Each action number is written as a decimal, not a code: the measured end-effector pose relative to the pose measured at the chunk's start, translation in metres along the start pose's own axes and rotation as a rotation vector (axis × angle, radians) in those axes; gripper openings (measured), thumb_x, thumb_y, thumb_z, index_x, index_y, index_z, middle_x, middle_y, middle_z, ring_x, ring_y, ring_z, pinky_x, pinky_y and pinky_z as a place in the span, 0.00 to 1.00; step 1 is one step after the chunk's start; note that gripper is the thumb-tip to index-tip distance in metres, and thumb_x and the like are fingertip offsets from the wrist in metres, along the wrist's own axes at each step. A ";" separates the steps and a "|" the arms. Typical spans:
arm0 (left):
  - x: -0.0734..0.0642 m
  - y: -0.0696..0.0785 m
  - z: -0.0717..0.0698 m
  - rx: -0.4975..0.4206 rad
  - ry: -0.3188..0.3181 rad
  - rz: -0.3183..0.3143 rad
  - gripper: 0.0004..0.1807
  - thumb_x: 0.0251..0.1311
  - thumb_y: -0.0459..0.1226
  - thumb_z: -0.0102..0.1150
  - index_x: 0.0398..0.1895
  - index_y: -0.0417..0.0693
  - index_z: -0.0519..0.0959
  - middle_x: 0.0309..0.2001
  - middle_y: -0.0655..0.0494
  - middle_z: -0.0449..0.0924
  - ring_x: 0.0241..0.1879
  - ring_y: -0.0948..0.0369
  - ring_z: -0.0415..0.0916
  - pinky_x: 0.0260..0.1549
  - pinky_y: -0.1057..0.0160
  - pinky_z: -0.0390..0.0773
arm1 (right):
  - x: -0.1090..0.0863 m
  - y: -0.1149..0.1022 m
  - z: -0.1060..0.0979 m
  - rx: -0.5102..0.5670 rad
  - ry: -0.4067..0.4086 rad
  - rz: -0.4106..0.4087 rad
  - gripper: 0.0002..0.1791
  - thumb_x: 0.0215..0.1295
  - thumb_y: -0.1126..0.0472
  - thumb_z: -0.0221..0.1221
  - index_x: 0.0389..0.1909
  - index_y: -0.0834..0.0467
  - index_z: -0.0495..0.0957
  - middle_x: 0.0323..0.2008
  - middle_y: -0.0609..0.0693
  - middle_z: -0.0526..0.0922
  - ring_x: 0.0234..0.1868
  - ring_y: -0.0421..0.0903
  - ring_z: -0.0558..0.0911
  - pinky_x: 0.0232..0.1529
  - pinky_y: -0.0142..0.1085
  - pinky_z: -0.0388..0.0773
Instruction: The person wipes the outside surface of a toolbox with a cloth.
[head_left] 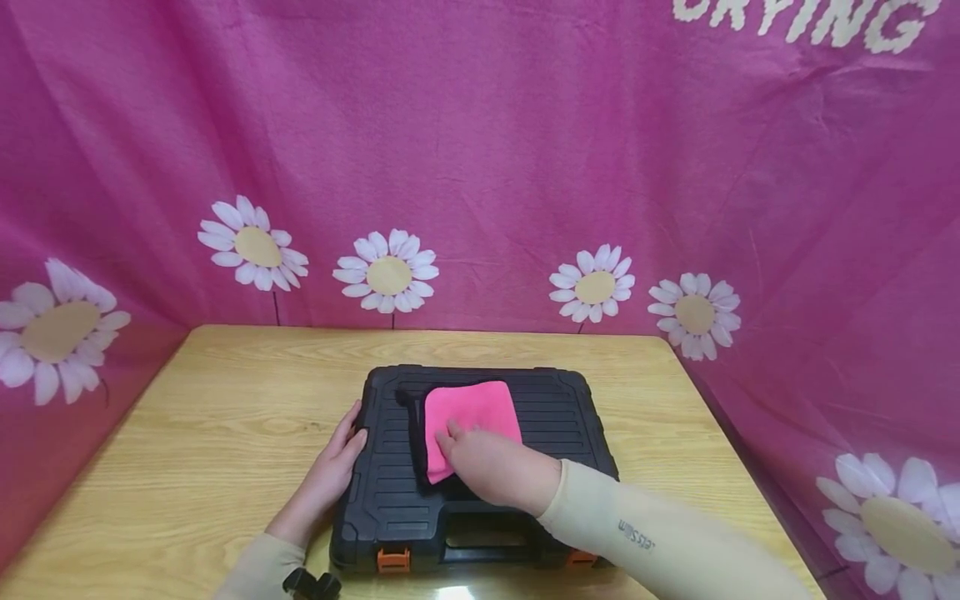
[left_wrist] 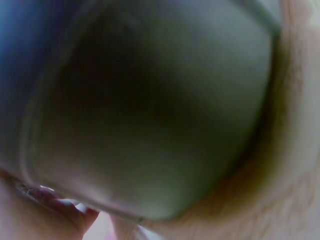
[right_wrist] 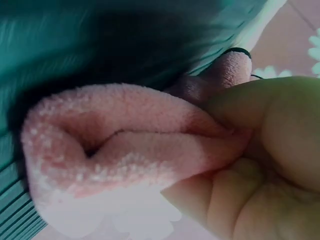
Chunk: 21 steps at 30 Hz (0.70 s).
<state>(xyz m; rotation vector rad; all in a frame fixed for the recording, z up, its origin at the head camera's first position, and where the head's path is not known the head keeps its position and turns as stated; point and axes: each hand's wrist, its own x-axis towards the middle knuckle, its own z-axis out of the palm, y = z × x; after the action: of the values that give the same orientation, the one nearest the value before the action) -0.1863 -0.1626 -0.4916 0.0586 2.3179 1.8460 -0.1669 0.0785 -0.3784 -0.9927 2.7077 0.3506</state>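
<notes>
A black plastic tool case (head_left: 562,417) with a ribbed lid lies flat on the table. On the lid is a folded pink cloth (head_left: 480,404) with dark edging. My right hand (head_left: 495,467) grips the cloth against the lid; in the right wrist view, the fuzzy pink folds (right_wrist: 125,110) are pinched between thumb and fingers. My left hand (head_left: 335,467) rests along the case's left edge, its fingers extended. The left wrist view is mostly filled by a blurred dark shape, with part of the hand (left_wrist: 35,215) at lower left.
Two orange latches, one on the left (head_left: 393,561) and one on the right (head_left: 581,558), sit on the case's near side beside its handle (head_left: 487,554). The wooden table (head_left: 247,400) extends around it. A pink curtain (head_left: 480,167) with daisies hangs behind and along both sides.
</notes>
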 end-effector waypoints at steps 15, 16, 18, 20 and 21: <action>-0.001 0.001 0.001 -0.012 -0.005 -0.001 0.34 0.84 0.42 0.35 0.85 0.48 0.39 0.84 0.38 0.35 0.82 0.38 0.34 0.77 0.36 0.41 | -0.053 -0.025 0.020 -0.277 0.157 -0.145 0.28 0.74 0.63 0.59 0.73 0.54 0.71 0.69 0.52 0.76 0.59 0.48 0.85 0.53 0.31 0.83; -0.001 0.001 0.000 -0.011 -0.004 -0.001 0.34 0.84 0.42 0.35 0.85 0.48 0.40 0.84 0.38 0.35 0.82 0.37 0.34 0.78 0.36 0.40 | -0.056 -0.026 0.021 -0.287 0.165 -0.150 0.28 0.73 0.64 0.59 0.73 0.54 0.71 0.70 0.51 0.76 0.59 0.48 0.85 0.53 0.31 0.83; -0.001 0.001 0.000 -0.010 -0.003 0.001 0.34 0.84 0.42 0.35 0.85 0.48 0.40 0.84 0.38 0.35 0.82 0.37 0.34 0.77 0.36 0.40 | -0.060 -0.027 0.022 -0.290 0.163 -0.154 0.29 0.73 0.64 0.60 0.74 0.53 0.71 0.70 0.50 0.76 0.59 0.48 0.85 0.53 0.30 0.83; -0.001 0.001 0.000 -0.008 -0.005 0.002 0.34 0.84 0.42 0.35 0.85 0.48 0.40 0.84 0.38 0.35 0.82 0.38 0.34 0.78 0.36 0.40 | -0.063 -0.028 0.023 -0.261 0.139 -0.153 0.30 0.72 0.64 0.60 0.74 0.53 0.70 0.71 0.50 0.75 0.60 0.48 0.84 0.53 0.30 0.83; 0.000 0.001 0.000 -0.006 -0.008 0.005 0.34 0.84 0.42 0.35 0.85 0.48 0.39 0.84 0.38 0.35 0.82 0.38 0.34 0.78 0.36 0.40 | -0.064 -0.028 0.023 -0.242 0.124 -0.151 0.30 0.73 0.64 0.60 0.74 0.52 0.70 0.71 0.49 0.74 0.61 0.48 0.84 0.53 0.30 0.83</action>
<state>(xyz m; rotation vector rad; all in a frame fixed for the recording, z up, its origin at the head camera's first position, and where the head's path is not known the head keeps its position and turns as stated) -0.1859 -0.1624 -0.4906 0.0703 2.3088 1.8518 -0.0981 0.1031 -0.3846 -1.3168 2.7218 0.6175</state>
